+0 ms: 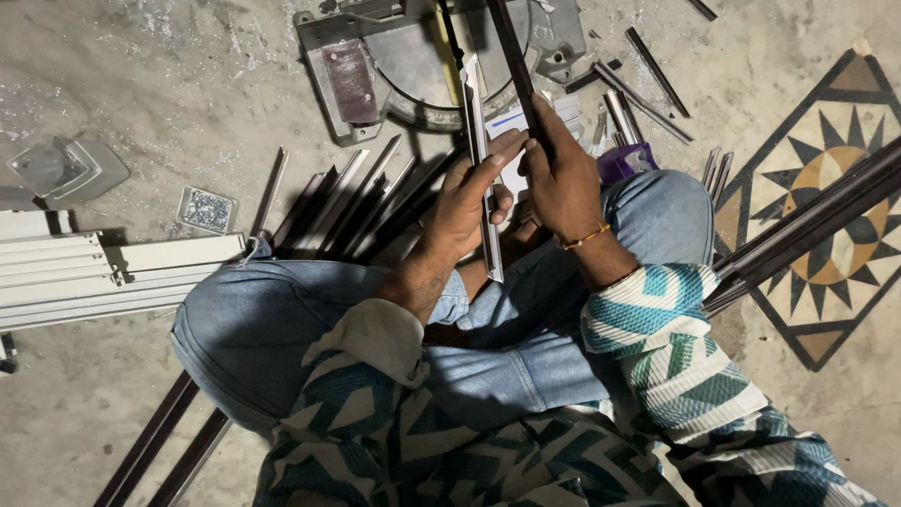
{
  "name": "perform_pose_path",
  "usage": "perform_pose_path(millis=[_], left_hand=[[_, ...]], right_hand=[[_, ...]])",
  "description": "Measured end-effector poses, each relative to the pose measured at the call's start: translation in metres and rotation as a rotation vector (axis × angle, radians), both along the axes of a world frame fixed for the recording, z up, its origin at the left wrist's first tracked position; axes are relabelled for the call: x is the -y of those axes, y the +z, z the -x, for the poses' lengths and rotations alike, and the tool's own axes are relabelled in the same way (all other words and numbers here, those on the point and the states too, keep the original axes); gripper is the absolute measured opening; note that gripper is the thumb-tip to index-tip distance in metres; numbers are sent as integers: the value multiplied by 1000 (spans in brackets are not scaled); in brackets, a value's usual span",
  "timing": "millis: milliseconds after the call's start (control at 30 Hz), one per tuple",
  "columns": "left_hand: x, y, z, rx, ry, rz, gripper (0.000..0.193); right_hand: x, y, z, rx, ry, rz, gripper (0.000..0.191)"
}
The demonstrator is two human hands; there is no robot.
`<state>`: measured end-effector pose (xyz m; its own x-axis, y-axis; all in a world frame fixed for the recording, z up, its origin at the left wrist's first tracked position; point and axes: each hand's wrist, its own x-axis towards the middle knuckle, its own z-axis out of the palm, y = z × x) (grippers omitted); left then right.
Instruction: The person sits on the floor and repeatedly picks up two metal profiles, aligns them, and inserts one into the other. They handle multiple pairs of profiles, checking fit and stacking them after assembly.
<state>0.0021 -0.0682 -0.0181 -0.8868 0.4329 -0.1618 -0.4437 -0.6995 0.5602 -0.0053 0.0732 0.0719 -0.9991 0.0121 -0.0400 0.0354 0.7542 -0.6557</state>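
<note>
Left hand gripping pale, long metal strip; right hand clasping dark slim bar.

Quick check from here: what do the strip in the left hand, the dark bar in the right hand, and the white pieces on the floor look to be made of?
Strip in the left hand: likely bare aluminium profile, pale silvery sheen, thin folded edges.
Dark bar in the right hand: probably coated metal, brown and matte, crisp straight edges.
White profiles: ribbed extrusions, painted metal or plastic; cannot tell which.
</note>
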Motion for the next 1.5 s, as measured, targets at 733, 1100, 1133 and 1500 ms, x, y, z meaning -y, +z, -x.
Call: perform_pose_path(millis=[733, 1100, 1133, 1500], left_hand=[[11, -16, 2, 73, 93, 36, 45], [19, -12, 9, 32, 177, 169, 43], [20, -13, 9, 26, 184, 173, 43], [27, -22, 18, -1, 250, 228, 43]], right_hand=[[24, -34, -15, -309, 0, 78, 48], [48, -29, -18, -207, -102, 187, 53], [51, -29, -18, -190, -118, 199, 53], [66, -36, -13, -203, -127, 326, 53]])
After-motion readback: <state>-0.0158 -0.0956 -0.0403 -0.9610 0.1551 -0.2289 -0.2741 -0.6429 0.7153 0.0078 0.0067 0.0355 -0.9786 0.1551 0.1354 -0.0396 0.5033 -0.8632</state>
